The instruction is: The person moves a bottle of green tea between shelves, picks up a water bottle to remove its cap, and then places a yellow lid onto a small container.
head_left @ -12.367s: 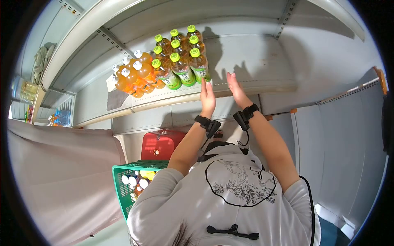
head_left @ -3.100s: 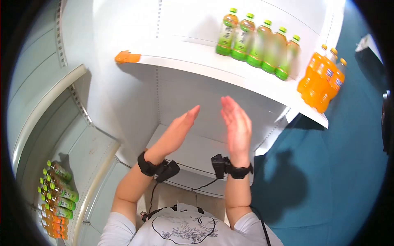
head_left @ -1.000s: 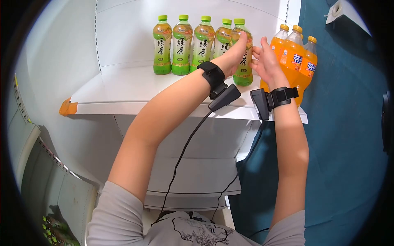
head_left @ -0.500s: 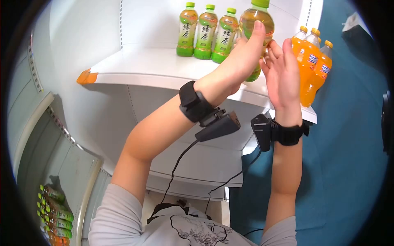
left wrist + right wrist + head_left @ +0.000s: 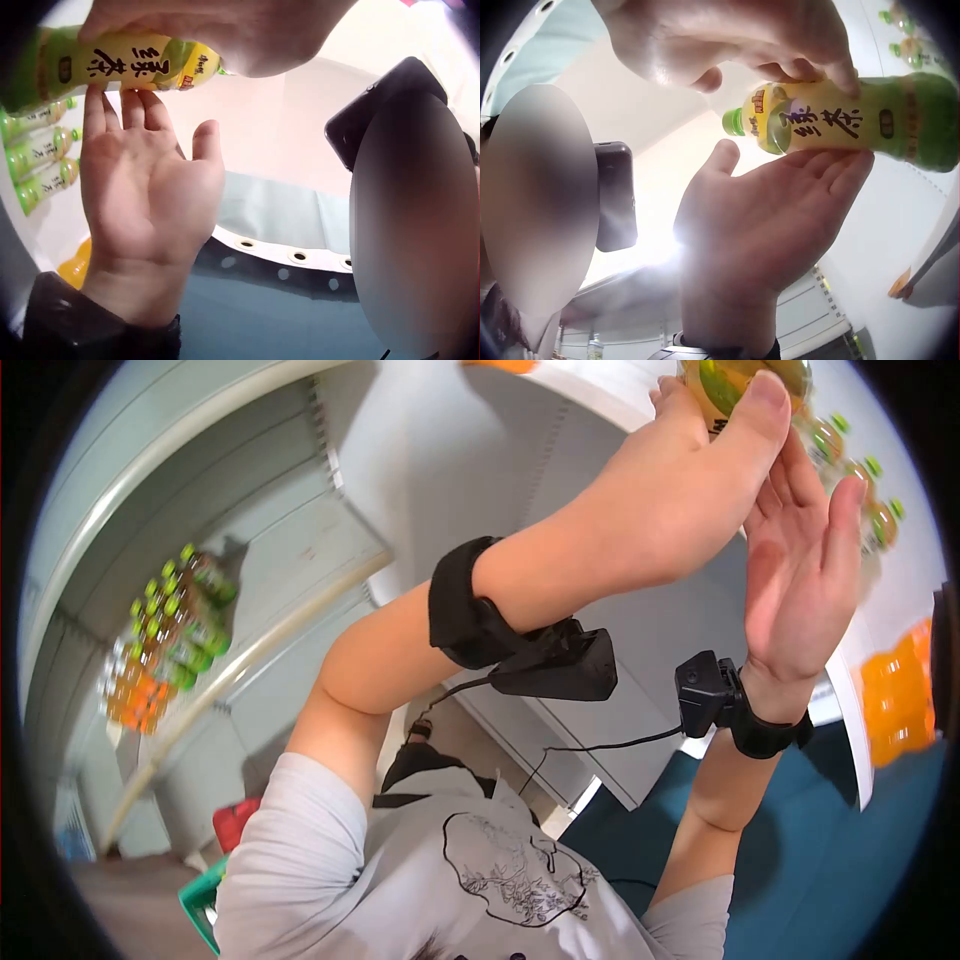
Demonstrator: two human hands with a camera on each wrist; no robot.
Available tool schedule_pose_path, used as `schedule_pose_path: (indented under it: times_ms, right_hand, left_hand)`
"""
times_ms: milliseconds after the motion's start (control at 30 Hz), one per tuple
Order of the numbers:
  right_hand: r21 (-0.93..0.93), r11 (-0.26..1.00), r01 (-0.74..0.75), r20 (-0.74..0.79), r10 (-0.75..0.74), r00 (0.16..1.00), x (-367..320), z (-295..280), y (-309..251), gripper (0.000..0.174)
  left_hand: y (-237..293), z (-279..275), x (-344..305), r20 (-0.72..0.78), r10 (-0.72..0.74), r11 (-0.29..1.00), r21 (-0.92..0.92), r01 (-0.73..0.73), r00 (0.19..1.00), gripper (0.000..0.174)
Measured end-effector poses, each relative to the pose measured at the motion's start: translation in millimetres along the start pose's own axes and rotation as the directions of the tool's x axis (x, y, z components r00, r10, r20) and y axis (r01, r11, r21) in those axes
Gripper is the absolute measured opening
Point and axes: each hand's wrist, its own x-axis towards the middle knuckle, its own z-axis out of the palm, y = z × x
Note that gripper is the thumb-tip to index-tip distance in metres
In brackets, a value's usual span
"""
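At the top edge of the head view, the fingers of my left hand (image 5: 640,500) lie against a green tea bottle (image 5: 735,380), cut off by the frame. My right hand (image 5: 800,570) is just to its right, palm inward. The left wrist view shows the bottle (image 5: 120,60) between both hands, with the straight fingertips of the right hand (image 5: 146,180) touching its label side. In the right wrist view, the bottle (image 5: 825,120) lies across the extended fingers of the left hand (image 5: 757,210), the right hand (image 5: 742,37) against its other side.
More green tea bottles (image 5: 880,525) and orange bottles (image 5: 898,695) stand on the shelf at the right. Rows of tea bottles (image 5: 185,620) and orange drinks (image 5: 135,695) fill part of the left shelf. A red container (image 5: 235,822) and green basket (image 5: 203,890) are at lower left.
The head view has turned left, bringing the left shelf further in. The tea bottle, lifted from its row between the hands, has shifted to the upper right of view, and the hands with it.
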Motion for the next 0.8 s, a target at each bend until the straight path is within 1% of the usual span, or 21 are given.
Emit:
schedule_pose_path:
  times_ms: [33, 67, 100, 133, 167, 200, 267, 300, 367, 400, 467, 500, 567, 600, 667, 700, 733, 800]
  right_hand:
    - [0.011, 0.999, -0.041, 0.047, 0.041, 0.998, 0, 8, 10, 0.065]
    - [0.021, 0.997, -0.080, 0.096, 0.078, 0.992, -2, 16, 21, 0.065]
    - [0.053, 0.993, -0.103, 0.130, 0.095, 0.987, -4, 25, 33, 0.065]
    - [0.110, 0.984, -0.142, 0.200, 0.118, 0.973, -8, 34, 47, 0.065]
    - [0.165, 0.970, -0.178, 0.269, 0.130, 0.954, -12, 45, 61, 0.065]
    - [0.193, 0.961, -0.196, 0.301, 0.132, 0.945, -18, 59, 76, 0.065]
    - [0.225, 0.927, -0.299, 0.349, 0.210, 0.913, -31, 88, 105, 0.064]
    - [0.237, 0.908, -0.346, 0.374, 0.243, 0.895, -35, 103, 121, 0.064]
    - [0.262, 0.880, -0.397, 0.424, 0.265, 0.866, -46, 129, 150, 0.063]
    - [0.255, 0.862, -0.438, 0.456, 0.292, 0.841, -50, 143, 164, 0.062]
    - [0.256, 0.830, -0.495, 0.503, 0.323, 0.802, -60, 174, 194, 0.062]
    - [0.246, 0.818, -0.520, 0.530, 0.336, 0.779, -66, 190, 208, 0.061]
    - [0.245, 0.798, -0.550, 0.568, 0.342, 0.749, -78, 222, 242, 0.060]
    - [0.260, 0.770, -0.583, 0.574, 0.363, 0.734, -84, 239, 260, 0.060]
    - [0.270, 0.734, -0.623, 0.587, 0.387, 0.711, -94, 272, 288, 0.060]
    - [0.292, 0.699, -0.653, 0.595, 0.402, 0.696, -98, 288, 299, 0.059]
    - [0.308, 0.663, -0.682, 0.607, 0.415, 0.678, -101, 303, 310, 0.059]
    - [0.287, 0.656, -0.698, 0.626, 0.424, 0.655, -107, 327, 329, 0.058]
  left_hand:
    - [-1, -14, -8, -0.015, 0.056, 0.997, 0.045, -0.055, 0.998, 0.053]
    - [-4, -28, -15, -0.055, 0.050, 0.996, 0.078, -0.045, 0.997, 0.053]
    - [-6, -44, -22, -0.046, 0.030, 0.993, 0.117, -0.025, 0.998, 0.054]
    - [-9, -58, -30, -0.036, 0.008, 0.988, 0.155, -0.002, 0.999, 0.054]
    - [-15, -69, -42, -0.149, 0.016, 0.975, 0.222, 0.017, 0.989, 0.054]
    - [-17, -83, -54, -0.181, 0.019, 0.967, 0.253, 0.028, 0.983, 0.054]
    - [-19, -111, -76, -0.258, -0.042, 0.967, 0.231, 0.104, 0.965, 0.055]
    - [-24, -130, -85, -0.288, -0.043, 0.961, 0.249, 0.119, 0.957, 0.055]
    - [-37, -160, -107, -0.438, -0.081, 0.950, 0.239, 0.203, 0.895, 0.058]
    - [-40, -173, -117, -0.460, -0.076, 0.944, 0.253, 0.212, 0.885, 0.058]
    - [-45, -201, -139, -0.578, -0.056, 0.900, 0.323, 0.291, 0.814, 0.062]
    - [-47, -215, -150, -0.595, -0.053, 0.893, 0.332, 0.305, 0.802, 0.062]
    - [-54, -243, -170, -0.723, -0.101, 0.755, 0.391, 0.526, 0.683, 0.067]
    - [-57, -257, -179, -0.734, -0.097, 0.747, 0.393, 0.536, 0.673, 0.067]
    - [-65, -287, -195, -0.794, -0.058, 0.708, 0.394, 0.585, 0.605, 0.071]
    - [-76, -306, -205, -0.770, 0.019, 0.697, 0.468, 0.543, 0.638, 0.073]
    - [-84, -321, -214, -0.779, 0.026, 0.699, 0.462, 0.545, 0.626, 0.073]
    - [-90, -348, -231, -0.811, -0.011, 0.676, 0.425, 0.602, 0.585, 0.075]
